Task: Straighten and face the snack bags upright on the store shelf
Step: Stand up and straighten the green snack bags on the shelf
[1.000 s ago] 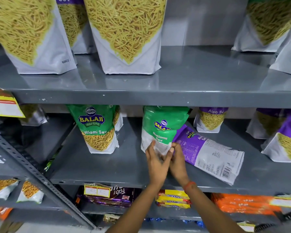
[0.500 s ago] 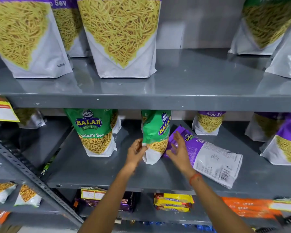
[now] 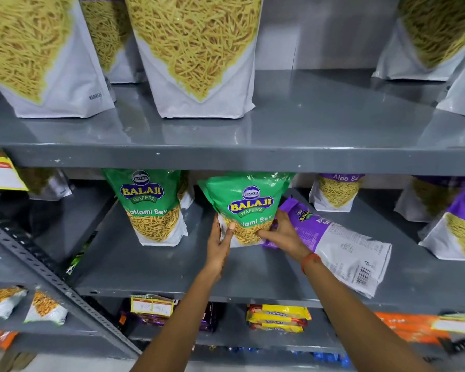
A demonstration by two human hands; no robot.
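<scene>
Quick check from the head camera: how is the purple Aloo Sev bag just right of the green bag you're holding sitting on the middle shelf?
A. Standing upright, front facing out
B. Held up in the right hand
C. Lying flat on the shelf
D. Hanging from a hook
C: the purple Aloo Sev bag lies flat on the middle shelf, barcode end toward the shelf edge, while the left hand and the right hand grip the green bag.

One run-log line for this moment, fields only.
step: facing green Ratlami Sev bag | left hand: grip on bag | right hand: grip on bag | bag: upright, front out | pending: purple Aloo Sev bag lying flat
</scene>
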